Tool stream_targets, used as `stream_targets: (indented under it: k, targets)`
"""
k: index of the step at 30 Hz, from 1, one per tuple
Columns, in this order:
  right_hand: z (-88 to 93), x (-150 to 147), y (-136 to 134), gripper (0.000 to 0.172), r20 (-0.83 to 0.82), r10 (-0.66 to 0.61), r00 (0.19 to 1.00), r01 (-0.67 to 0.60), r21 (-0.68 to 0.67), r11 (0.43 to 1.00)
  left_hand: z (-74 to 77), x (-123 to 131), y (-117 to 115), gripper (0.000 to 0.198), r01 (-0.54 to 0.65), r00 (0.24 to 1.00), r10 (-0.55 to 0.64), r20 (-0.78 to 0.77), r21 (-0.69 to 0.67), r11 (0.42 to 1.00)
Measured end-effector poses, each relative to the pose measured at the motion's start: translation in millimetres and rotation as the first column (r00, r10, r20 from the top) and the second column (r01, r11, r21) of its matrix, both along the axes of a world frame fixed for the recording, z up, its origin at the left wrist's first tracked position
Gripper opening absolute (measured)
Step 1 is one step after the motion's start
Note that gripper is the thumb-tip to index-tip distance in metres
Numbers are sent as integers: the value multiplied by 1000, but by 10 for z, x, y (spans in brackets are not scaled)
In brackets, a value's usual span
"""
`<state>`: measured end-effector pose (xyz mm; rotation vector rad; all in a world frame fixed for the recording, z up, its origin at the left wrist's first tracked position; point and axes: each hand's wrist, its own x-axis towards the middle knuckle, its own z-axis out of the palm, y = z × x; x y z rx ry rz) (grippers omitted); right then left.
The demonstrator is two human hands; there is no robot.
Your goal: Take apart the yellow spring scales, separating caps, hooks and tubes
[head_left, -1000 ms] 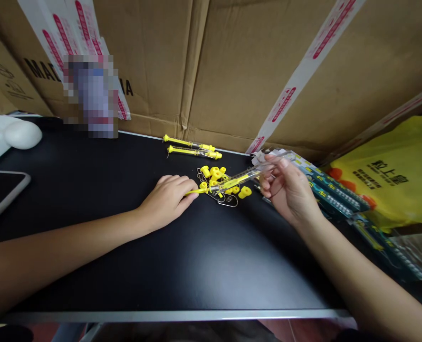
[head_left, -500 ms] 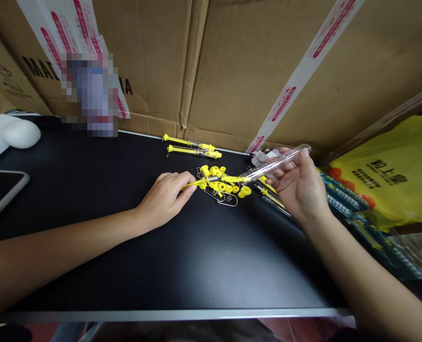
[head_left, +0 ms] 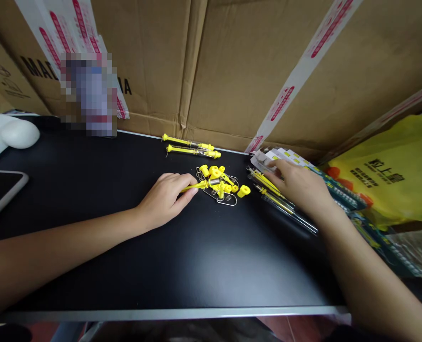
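My left hand (head_left: 170, 194) is closed on a slim yellow plastic rod (head_left: 198, 185) with a small silvery metal cylinder at its tip. That tip lies over a pile of yellow plastic caps (head_left: 214, 172) and wire clips (head_left: 228, 201). My right hand (head_left: 300, 183) hovers palm down by a row of white-edged cards (head_left: 273, 156), thumb and forefinger apart; its other fingers are partly hidden. Just below it lie yellow rods (head_left: 270, 183) and clear tubes (head_left: 298, 219). Behind the pile rest two assembled yellow tube pieces (head_left: 193, 151).
Cardboard boxes (head_left: 154, 61) wall off the back of the black table (head_left: 182, 266). A yellow plastic bag (head_left: 396, 175) and green packaging (head_left: 385, 249) crowd the right side. To the left are a phone (head_left: 0, 192) and a white device (head_left: 14, 133).
The clear tube has left my right hand, which has turned palm down beside the cards. A clear tube now shows farther out below that hand. My left hand stays put.
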<state>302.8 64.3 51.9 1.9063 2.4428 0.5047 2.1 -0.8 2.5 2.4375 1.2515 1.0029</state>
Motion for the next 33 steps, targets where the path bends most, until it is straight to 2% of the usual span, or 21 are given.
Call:
stream_targets:
  k: [5,10,18,21,26,33]
  targets:
    - [-129,35,79,31,107,-22,994,18,41,999,-11,5,-1,16,6,1000,-6,-11,-2,1000]
    - [-169,15,82,31,162,-28,986,23,30,999,-10,7,3,17,7,1000,-7,-21,-5,1000]
    - [-143,10,64,31,152,-14,988,3,71,997,-26,1,7,16,4,1000,-4,-24,7,1000]
    - [-157,-17,50,31,133,7,991,-25,134,991,-28,0,4,17,6,1000,-5,-27,5,1000]
    - [-203,-150,-32,32,45,147,988,-153,283,947,-25,6,1,17,5,999,-5,-33,-3,1000]
    - [-203,-312,-230,34,2,394,919,-377,297,877,-15,2,8,16,3,1000,-3,-31,-1,1000]
